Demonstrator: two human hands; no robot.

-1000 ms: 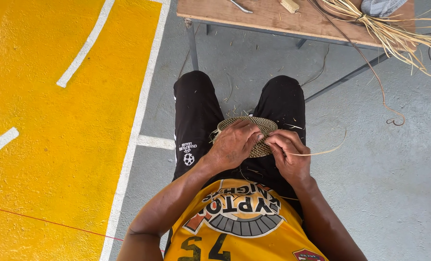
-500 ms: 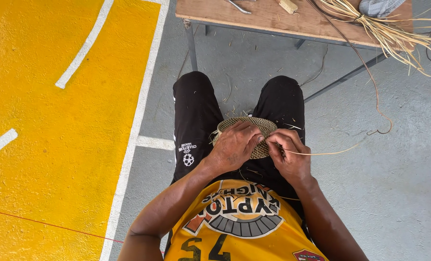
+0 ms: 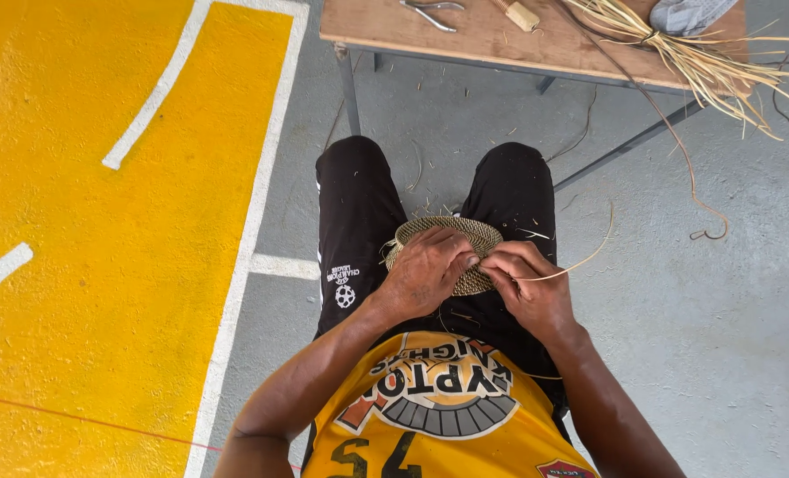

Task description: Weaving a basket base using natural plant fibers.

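Note:
A small round woven straw disc (image 3: 452,232) rests on my lap between my black-shorted thighs. My left hand (image 3: 425,273) lies over its near half and grips it. My right hand (image 3: 527,288) pinches a thin pale straw strand (image 3: 580,263) at the disc's right edge. The strand curves out to the right and up, its free end in the air above the grey floor.
A wooden table (image 3: 465,40) on thin metal legs stands ahead, with metal pliers (image 3: 430,11), a small wooden block (image 3: 521,15), a bundle of loose straw (image 3: 696,57) and a grey cloth (image 3: 691,13). A yellow painted floor area (image 3: 102,248) with white lines lies left.
The strand's free end has shortened and swung in closer to my right hand; earlier it trailed far out over the floor. Both hands stay on the disc.

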